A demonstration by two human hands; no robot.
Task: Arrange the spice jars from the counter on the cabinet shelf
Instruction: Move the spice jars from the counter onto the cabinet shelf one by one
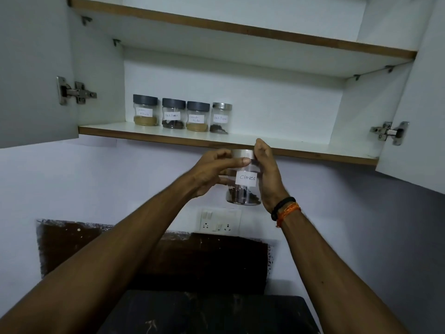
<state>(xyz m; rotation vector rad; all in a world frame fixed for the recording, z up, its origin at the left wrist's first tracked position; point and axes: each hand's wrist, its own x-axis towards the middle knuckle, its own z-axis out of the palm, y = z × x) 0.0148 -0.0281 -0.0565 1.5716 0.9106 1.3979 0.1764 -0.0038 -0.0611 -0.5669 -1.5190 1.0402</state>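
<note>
Down at the bottom, dark counter [212,312], no more jars showing on the visible bit, can't tell about the rest. Bit further up on the wall, a switch and socket plate [220,221]. Then both arms reaching up with the cloves jar [244,186] held between them, just under the front edge of the cabinet shelf [301,143], not on it yet. Left hand [216,172] wrapped round the jar from the side, thumb laid across just below the steel lid. Right hand [267,174] clamped on the other side, fingers up along the lid. Further back on the shelf, four jars [181,114] already lined up in a row at the left, labels facing out. So four done, fifth on its way, probably bound for the open space right of the steel-lidded one [221,118]
</note>
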